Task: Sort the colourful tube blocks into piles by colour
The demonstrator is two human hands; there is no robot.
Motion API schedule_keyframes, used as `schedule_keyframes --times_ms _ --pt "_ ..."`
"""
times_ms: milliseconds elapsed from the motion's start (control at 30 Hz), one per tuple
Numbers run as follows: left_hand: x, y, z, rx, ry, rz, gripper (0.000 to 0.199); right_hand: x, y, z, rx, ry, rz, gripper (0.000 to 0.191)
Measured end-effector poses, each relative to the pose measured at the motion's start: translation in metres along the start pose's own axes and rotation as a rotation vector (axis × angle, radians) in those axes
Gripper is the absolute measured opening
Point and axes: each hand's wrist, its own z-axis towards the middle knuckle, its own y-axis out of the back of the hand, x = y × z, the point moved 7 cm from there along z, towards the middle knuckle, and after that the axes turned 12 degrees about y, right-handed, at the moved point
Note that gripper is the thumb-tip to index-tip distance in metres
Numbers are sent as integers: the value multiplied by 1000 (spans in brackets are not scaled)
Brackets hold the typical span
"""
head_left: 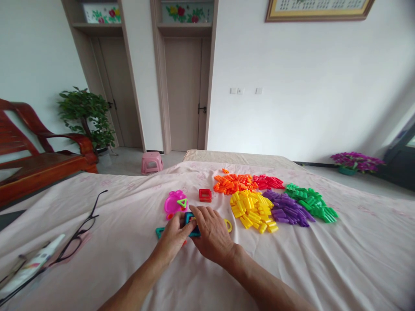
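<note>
My left hand (175, 235) grips the left side of a dark blue-teal plastic frame (187, 218), thumb across its front. Around the frame's right side wraps my right hand (212, 231), fingers bent over its top. Something small and yellow shows inside the frame, mostly hidden by the fingers. Just beyond lie a pink tray (169, 204) with a green triangle (182, 203) on it, and a stack of red squares (205, 195). A teal piece (159, 233) lies left of my left hand. A yellow ring (228, 225) peeks out beside my right hand.
Piles of orange (234, 183), red (268, 182), yellow (253, 209), purple (288, 209) and green (311, 202) pieces lie on the cloth (324, 268) to the right. Eyeglasses (76, 237) and a white tube (34, 264) are at left. A pink stool (152, 163) stands beyond.
</note>
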Motion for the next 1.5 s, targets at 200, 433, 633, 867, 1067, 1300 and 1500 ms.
schedule_keyframes --times_ms 200,433,633,867,1067,1300,1500 --pt "-24 21 4 71 -23 -31 52 -28 3 7 -40 -64 58 41" --pt "-22 150 35 -536 -228 50 53 -143 4 58 6 -330 54 50" --pt "21 187 52 -709 -18 567 36 -204 -28 100 239 -385 -30 52" --pt "16 178 60 -639 45 716 34 -240 -66 109 424 -399 -42 54" --pt "17 175 68 -608 20 744 31 -257 -91 106 540 -324 0 62" --pt "25 179 75 -619 7 772 27 -265 -102 104 566 -273 129 68" --pt "24 178 74 -620 36 782 27 -251 -70 111 287 -261 218 62"
